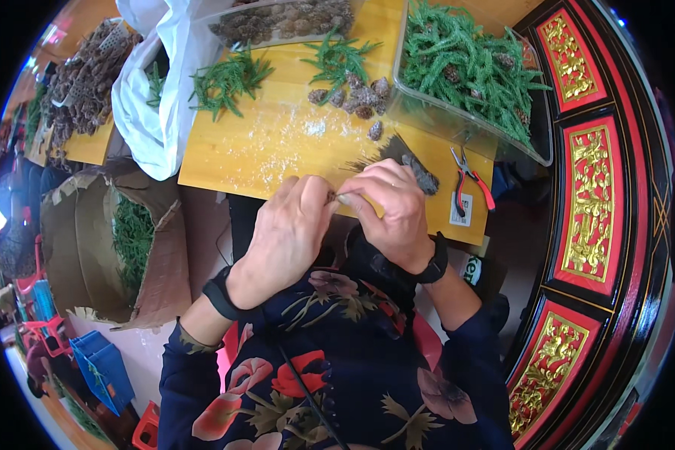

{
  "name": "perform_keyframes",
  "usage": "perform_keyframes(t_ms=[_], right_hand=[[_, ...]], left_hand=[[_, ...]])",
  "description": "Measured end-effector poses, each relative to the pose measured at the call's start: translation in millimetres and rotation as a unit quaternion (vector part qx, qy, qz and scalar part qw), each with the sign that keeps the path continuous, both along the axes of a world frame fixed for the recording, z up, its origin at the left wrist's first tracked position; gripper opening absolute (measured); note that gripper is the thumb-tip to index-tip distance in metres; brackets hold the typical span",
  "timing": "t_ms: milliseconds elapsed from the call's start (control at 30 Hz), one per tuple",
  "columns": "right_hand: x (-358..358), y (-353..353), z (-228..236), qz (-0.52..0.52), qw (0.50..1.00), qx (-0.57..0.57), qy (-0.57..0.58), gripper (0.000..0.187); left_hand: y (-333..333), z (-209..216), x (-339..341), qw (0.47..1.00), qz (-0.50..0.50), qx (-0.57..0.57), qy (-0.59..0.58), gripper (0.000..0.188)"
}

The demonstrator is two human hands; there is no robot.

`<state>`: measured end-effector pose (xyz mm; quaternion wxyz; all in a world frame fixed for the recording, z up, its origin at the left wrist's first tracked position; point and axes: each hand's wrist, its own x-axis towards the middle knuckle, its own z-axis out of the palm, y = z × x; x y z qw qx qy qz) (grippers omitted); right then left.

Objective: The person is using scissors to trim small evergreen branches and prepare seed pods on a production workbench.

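My left hand (286, 226) is closed around a pine cone (331, 196), of which only a small brown part shows between the fingers. Close beside it, my right hand (391, 210) pinches at the cone's side; what its fingertips hold is too small to make out. Both hands are over the table's near edge. Just beyond the right hand lies a bundle of thin dark wires (397, 156) with a dark wrapping at one end. Red-handled pliers (466, 177) rest to its right. Loose pine cones (366, 97) are heaped farther back.
White flakes (315, 129) litter the wooden table (225, 161). Green sprigs (232, 81) lie near a clear tub of cones (285, 21). A clear bin (457, 124) holds greenery at the right. A white plastic bag (139, 105) and a cardboard box (79, 247) are at the left.
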<state>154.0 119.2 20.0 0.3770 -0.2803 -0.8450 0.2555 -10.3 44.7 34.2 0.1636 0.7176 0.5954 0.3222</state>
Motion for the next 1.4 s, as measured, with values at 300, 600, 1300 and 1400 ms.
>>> perform_keyframes(t_ms=[300, 600, 1300, 1400], right_hand=[[-8, -29, -23, -0.082, 0.812, -0.501, 0.288, 0.008], [-1, -35, -40, -0.008, 0.744, -0.558, 0.368, 0.008], [51, -50, -49, -0.045, 0.706, -0.562, 0.428, 0.007], [55, -50, -49, -0.052, 0.703, -0.562, 0.432, 0.007]], left_hand=[[8, 2, 12, 0.965, 0.030, -0.178, -0.189, 0.016], [3, -10, 30, 0.995, 0.037, -0.071, -0.059, 0.020], [258, -86, -71, 0.963, 0.203, -0.178, 0.012, 0.039], [260, -78, -76, 0.962, 0.213, -0.158, -0.066, 0.032]])
